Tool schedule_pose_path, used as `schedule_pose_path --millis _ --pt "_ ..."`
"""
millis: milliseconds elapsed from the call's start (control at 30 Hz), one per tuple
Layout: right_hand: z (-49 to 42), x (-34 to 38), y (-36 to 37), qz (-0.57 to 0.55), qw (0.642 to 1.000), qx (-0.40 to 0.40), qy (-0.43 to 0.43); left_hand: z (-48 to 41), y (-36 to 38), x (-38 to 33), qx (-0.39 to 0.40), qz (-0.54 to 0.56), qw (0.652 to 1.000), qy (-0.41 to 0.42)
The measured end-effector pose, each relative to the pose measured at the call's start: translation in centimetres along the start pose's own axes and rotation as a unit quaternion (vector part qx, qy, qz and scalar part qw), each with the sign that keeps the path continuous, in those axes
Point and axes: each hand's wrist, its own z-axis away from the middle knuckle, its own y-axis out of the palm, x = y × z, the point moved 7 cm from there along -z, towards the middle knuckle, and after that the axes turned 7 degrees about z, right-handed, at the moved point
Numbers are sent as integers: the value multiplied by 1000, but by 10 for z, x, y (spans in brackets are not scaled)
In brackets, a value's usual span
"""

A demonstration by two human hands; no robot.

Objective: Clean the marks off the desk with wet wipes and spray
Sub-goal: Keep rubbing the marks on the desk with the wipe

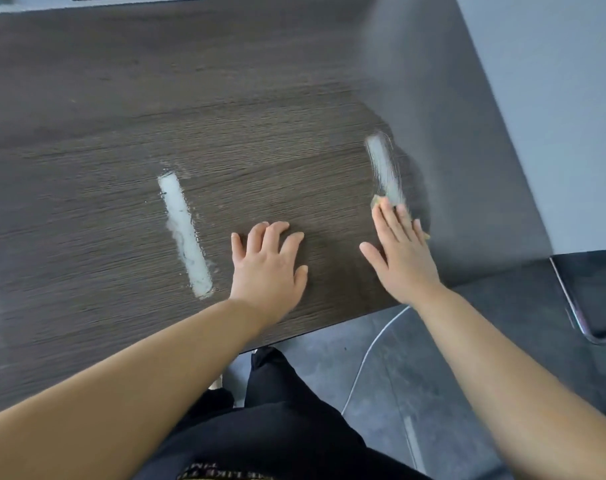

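Two whitish streak marks lie on the dark wood-grain desk [104,209]. The left mark [185,233] is long, bright and wet-looking. The right mark [384,168] is smeared and fainter, inside a damp wiped patch. My right hand [401,247] lies flat with straight fingers, pressing a yellowish wipe [377,201] onto the near end of the right mark; only the wipe's edges show past the fingers. My left hand [270,265] rests on the bare desk between the marks, fingers spread and slightly bent, holding nothing.
The desk's near edge runs just behind my wrists, its right edge along a pale wall [554,98]. A grey tray-like object [87,1] sits at the far left edge. A dark chair [592,296] and a white cable [374,348] are on the floor at right.
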Motion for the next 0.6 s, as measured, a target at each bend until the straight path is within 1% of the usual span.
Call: schedule_pose_path --millis 100,167,267,367,433,500,600 --pt "23 11 11 8 999 2 -49 3 6 -8 7 0 1000 14" --pt "10 -1 5 19 999 -10 -50 5 10 -12 7 -6 1000 25" --pt "-5 -26 1 21 1000 -9 7 8 8 -8 -12 8 999 31" --pt "19 -31 12 6 998 -25 58 16 6 1 -23 -1 999 31" --pt "45 -17 21 1 995 -45 89 20 5 10 -22 -5 999 26" --pt "59 16 29 -7 994 -48 95 25 4 19 -25 -5 999 23" --pt "60 78 31 -19 999 -41 23 36 -1 32 -37 9 999 13"
